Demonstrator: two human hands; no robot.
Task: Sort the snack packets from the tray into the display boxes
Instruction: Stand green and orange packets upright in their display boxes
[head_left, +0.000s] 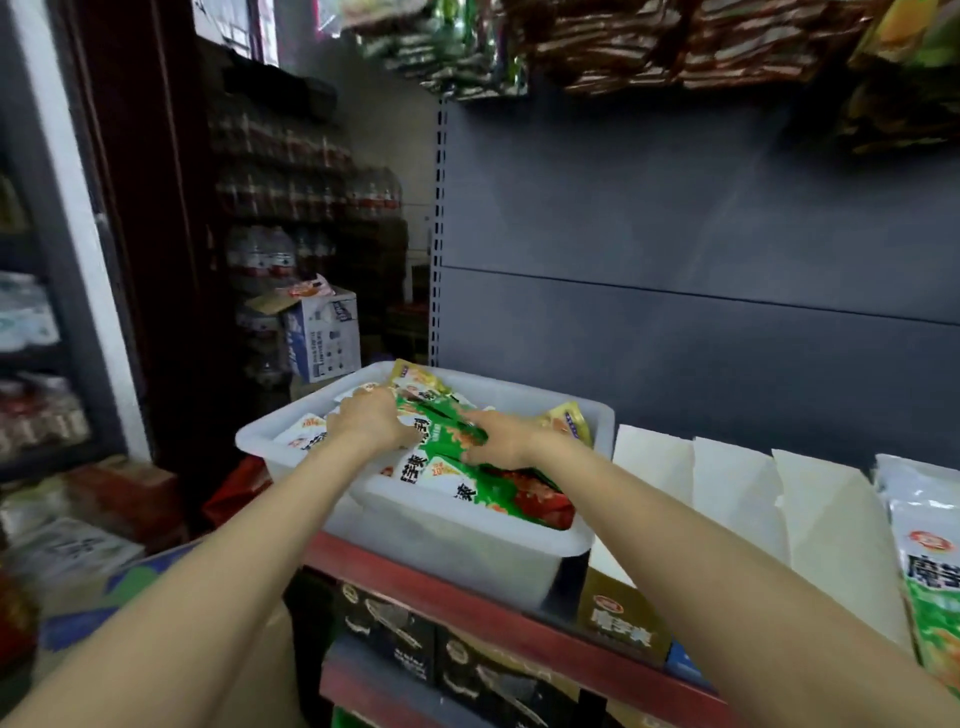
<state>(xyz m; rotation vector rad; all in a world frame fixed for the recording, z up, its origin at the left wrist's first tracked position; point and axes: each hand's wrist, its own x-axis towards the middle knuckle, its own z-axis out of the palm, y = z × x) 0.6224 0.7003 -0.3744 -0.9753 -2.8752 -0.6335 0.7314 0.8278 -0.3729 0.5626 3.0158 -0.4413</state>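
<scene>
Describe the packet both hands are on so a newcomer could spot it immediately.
Find the white tray on the red shelf edge. The left hand and right hand grip a green-and-white packet on top. Its neighbours at the back are yellow packets.

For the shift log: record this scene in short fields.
setting: shop shelf
tray: white plastic tray on the shelf, holding snack packets
left hand: gripping green-and-white packets in the tray
right hand: gripping the same packets
display boxes: white, right of the tray
progress: packets not yet lifted out
</scene>
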